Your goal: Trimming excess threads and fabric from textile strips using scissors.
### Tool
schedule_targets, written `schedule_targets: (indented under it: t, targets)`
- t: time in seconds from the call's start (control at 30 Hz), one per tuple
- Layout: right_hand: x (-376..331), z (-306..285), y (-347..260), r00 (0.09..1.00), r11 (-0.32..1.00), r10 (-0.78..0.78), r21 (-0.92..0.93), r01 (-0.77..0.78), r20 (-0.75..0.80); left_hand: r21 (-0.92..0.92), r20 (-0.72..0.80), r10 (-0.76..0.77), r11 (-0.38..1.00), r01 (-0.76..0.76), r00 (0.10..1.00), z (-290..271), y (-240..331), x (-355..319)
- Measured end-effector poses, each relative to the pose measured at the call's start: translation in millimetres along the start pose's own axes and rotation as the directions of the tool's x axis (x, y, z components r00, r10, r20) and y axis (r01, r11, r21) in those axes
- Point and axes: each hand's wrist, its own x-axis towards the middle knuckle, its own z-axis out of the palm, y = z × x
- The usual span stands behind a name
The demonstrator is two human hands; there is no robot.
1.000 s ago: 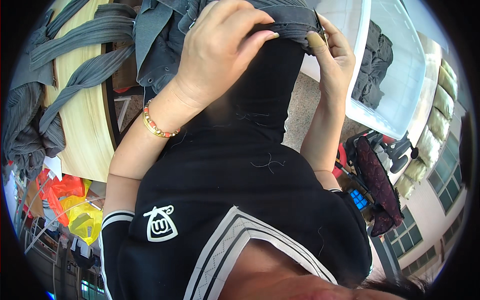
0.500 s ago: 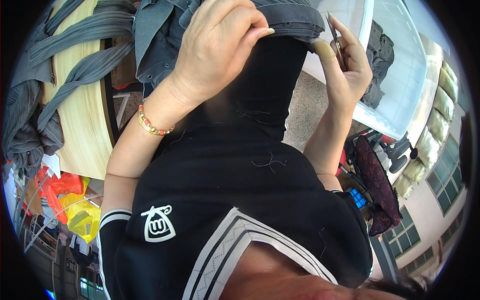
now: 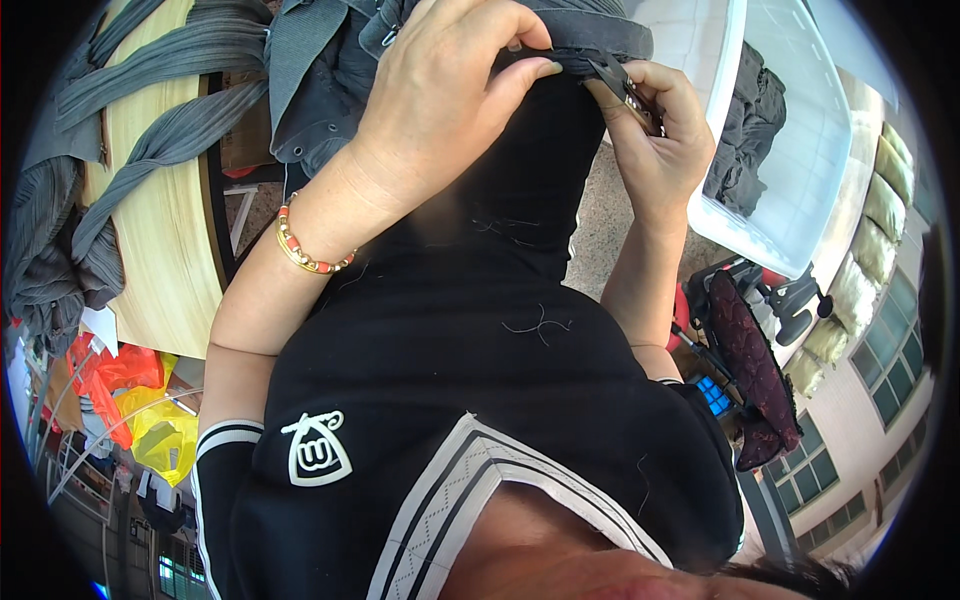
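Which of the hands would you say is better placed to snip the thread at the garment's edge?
Probably the right hand: it holds small snips at the grey garment edge, which the left hand pinches.

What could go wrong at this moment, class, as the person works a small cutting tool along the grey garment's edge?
1. The left hand pinches the grey garment right beside the small snips in the right hand; a slip could nick the thumb.
2. The blades meet the fabric edge, so they might cut cloth rather than a loose thread.
3. Loose threads already cling to the black shirt; more may gather.
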Motion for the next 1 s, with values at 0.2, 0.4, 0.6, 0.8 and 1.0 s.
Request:
schedule_targets:
  t: [0.2, 0.4, 0.6, 0.8, 1.0]
  targets:
    - [-3, -3, 11, 0.998, 0.999, -0.052, 0.013, 0.053, -0.042, -0.2, 0.171, -0.275, 0.931, 0.307, 0.946, -8, 7, 9]
    - [-1, -5, 8, 0.999, 0.999, -0.035, 0.035, 0.036, -0.022, -0.185, 0.17, -0.233, 0.947, 0.263, 0.958, -18, 11, 9]
    - [-2, -6, 10, 0.993, 0.99, -0.116, -0.083, 0.113, -0.028, -0.268, 0.215, -0.313, 0.892, 0.364, 0.925, -20, 9, 5]
    - [1, -8, -20, 0.999, 0.998, 0.05, 0.041, -0.05, 0.009, -0.397, 0.243, -0.408, 0.786, 0.474, 0.88, -20, 11, 4]
    - [3, -15, -17, 0.99, 0.97, -0.124, -0.201, 0.134, 0.066, -0.493, 0.211, -0.42, 0.734, 0.467, 0.883, -19, 11, 0]
